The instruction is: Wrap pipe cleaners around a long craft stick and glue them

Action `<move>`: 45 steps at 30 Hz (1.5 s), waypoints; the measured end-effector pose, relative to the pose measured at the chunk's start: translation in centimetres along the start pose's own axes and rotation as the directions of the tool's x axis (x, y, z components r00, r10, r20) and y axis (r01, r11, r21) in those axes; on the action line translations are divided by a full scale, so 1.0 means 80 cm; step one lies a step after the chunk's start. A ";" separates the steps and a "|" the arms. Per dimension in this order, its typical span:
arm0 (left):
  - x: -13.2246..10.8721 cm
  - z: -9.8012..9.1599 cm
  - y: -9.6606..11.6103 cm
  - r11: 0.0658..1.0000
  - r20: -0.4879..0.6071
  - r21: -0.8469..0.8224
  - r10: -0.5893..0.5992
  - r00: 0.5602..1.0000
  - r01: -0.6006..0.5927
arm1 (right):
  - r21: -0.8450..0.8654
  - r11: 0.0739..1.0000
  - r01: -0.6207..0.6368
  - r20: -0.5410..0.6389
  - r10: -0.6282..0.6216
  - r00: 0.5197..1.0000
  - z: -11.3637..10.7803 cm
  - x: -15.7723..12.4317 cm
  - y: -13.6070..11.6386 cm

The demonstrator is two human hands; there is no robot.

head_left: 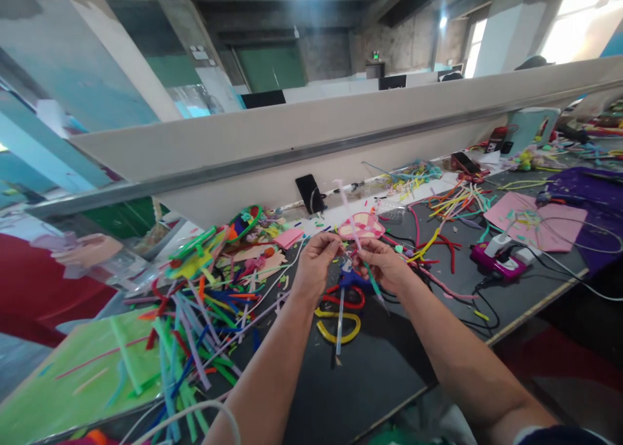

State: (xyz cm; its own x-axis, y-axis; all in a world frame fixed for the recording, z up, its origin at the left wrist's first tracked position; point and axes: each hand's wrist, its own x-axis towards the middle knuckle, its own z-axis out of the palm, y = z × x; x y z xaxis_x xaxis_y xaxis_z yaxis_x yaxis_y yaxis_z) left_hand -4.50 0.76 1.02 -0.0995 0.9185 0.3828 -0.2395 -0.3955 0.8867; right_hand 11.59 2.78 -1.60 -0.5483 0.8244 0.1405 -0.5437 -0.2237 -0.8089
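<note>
My left hand (316,260) and my right hand (382,263) are raised side by side over the dark table (370,373), both with fingers pinched. Between them they hold a pink craft piece (361,226) on a thin stem; a pale pink pipe cleaner (344,197) sticks up from it and a green stem (374,281) runs down past my right hand. Under my hands lie scissors with red and yellow handles (341,312).
A heap of coloured pipe cleaners (195,315) and a green sheet (73,373) lie at left. More pipe cleaners (448,218), a pink sheet (540,218), a magenta power strip with cables (496,257) and a black phone (310,193) against the white divider wall (272,153).
</note>
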 end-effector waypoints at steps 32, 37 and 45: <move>-0.001 -0.003 -0.019 0.976 -0.011 0.158 0.153 0.988 -0.149 | -0.222 0.962 0.159 0.020 -0.158 0.987 0.009 0.002 0.003; -0.002 -0.003 -0.024 0.972 -0.020 0.165 0.174 0.984 -0.169 | -0.225 0.961 0.159 0.014 -0.160 0.987 0.009 0.003 0.005; -0.004 -0.002 -0.024 0.970 -0.035 0.182 0.169 0.985 -0.160 | -0.213 0.964 0.160 0.017 -0.160 0.987 0.008 0.004 0.007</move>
State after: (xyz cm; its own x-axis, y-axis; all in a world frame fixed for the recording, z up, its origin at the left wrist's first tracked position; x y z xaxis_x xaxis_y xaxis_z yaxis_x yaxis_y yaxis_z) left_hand -4.20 1.27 -0.87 -0.1718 0.8382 0.5176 -0.0412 -0.5311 0.8463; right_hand 10.70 2.55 -1.63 -0.4652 0.8404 0.2779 -0.4766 0.0267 -0.8787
